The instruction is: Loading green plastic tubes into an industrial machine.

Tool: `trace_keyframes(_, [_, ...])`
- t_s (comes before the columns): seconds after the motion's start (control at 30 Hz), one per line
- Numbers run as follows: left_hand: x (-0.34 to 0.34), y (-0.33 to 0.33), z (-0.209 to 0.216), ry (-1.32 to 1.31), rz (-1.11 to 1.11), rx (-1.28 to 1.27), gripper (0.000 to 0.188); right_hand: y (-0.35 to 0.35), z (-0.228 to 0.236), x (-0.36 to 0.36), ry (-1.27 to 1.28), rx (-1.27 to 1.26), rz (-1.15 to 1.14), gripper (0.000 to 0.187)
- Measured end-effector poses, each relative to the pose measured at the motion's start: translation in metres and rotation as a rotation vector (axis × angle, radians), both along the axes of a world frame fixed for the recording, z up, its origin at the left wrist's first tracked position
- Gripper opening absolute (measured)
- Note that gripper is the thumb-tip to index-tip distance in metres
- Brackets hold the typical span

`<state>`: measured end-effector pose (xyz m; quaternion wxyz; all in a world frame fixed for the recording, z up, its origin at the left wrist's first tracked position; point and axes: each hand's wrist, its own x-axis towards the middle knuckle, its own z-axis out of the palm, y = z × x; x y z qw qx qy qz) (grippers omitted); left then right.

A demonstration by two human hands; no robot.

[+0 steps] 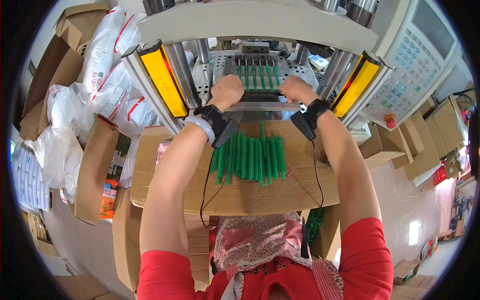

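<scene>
Both my arms reach forward into a press (250, 25) with a flat metal mould (227, 65). Several green rods (254, 77) lie side by side in the mould, pointing toward me. My left hand (227, 91) is closed at the left front corner of the mould, and my right hand (298, 90) is closed at the right front corner. What the fingers hold, if anything, is hidden. Closer to me, a pile of green plastic tubes (247, 155) lies on a cardboard-covered table (175, 192). Each wrist wears a black strapped device with a cable.
Yellow light-curtain bars (163, 80) and steel columns flank the opening. A control panel (410, 60) with a red knob (390, 120) stands to the right. White plastic sacks (112, 75) and cardboard boxes (95, 170) crowd the left. A phone (162, 151) lies by my left forearm.
</scene>
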<state>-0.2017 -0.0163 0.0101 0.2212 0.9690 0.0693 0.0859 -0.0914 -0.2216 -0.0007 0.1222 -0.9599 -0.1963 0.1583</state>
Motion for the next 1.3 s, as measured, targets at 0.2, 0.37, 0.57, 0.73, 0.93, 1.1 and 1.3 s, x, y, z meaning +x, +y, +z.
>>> trace_keyframes(0.2, [0.033, 0.012, -0.022, -0.027, 0.052, -0.178, 0.021, -0.003, -0.029, 0.027, -0.325, 0.009, 0.311, 0.024])
trace_keyframes(0.37, [0.018, 0.018, -0.024, -0.141, 0.138, -0.277, 0.018, 0.028, 0.009, -0.023, -0.405, 0.097, 0.027, 0.025])
trace_keyframes(0.57, [0.015, -0.021, -0.014, -0.138, 0.157, -0.094, 0.032, 0.026, 0.019, -0.032, 0.003, 0.128, -0.035, 0.035])
trace_keyframes(0.73, [0.021, -0.017, -0.024, 0.005, 0.127, -0.833, 0.039, 0.03, 0.009, -0.033, -0.049, 0.1, -0.097, 0.026])
trace_keyframes(0.93, [0.034, -0.017, -0.041, -0.288, 0.121, -0.283, 0.032, 0.037, 0.027, -0.05, -0.163, 0.201, -0.134, 0.026])
trace_keyframes(1.1, [0.027, -0.032, -0.02, -0.171, 0.083, -0.606, 0.016, 0.046, 0.012, -0.031, 0.018, 0.224, -0.073, 0.037])
trace_keyframes(1.3, [0.019, -0.036, -0.011, -0.231, 0.142, -0.517, 0.011, 0.056, 0.01, -0.055, -0.284, 0.101, -0.061, 0.031])
